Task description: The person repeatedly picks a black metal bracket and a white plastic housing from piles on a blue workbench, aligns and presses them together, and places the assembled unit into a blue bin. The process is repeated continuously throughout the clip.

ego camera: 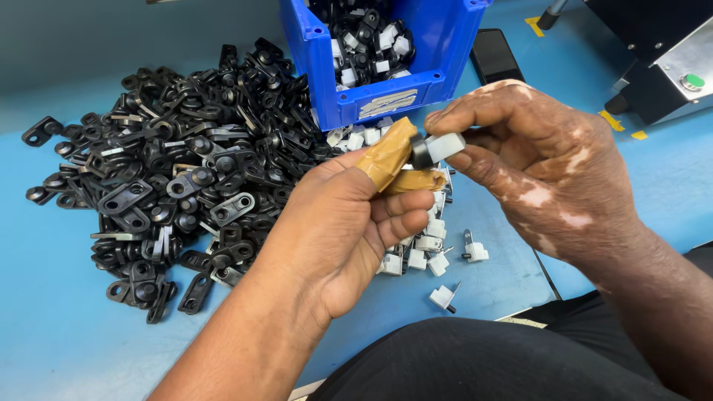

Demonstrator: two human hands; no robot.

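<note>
Nearest, along the bottom edge: dark trousers (475, 367) of the seated person, with the table's (67, 334) near edge just beyond. Two hands, both raised over the blue tabletop. Left hand (349, 223) curled, thumb and forefinger wrapped in tan tape, pinching the black end of a small two-part piece (437, 148). Right hand (535, 171) gripping the white end of that same piece between thumb and fingertips, other fingers bent over it. Piece held in the air at mid-scene, above the loose white parts.

Under the hands, a scatter of small white clips (434, 256), roughly a dozen visible, more hidden by the hands; two lying apart toward the near side. To the left, a broad heap of black brackets (178, 171), far too many to count, a few strays at its left rim. Bare blue surface near left and far left, open room there.

Farther off, one blue bin (438, 52) holding mixed black and white parts, a pale rectangular label on its near wall. Right of it, one dark phone (496, 56) lying flat. Far right, a black and steel machine (668, 67) with one green round button; yellow tape marks on the table beside it.
</note>
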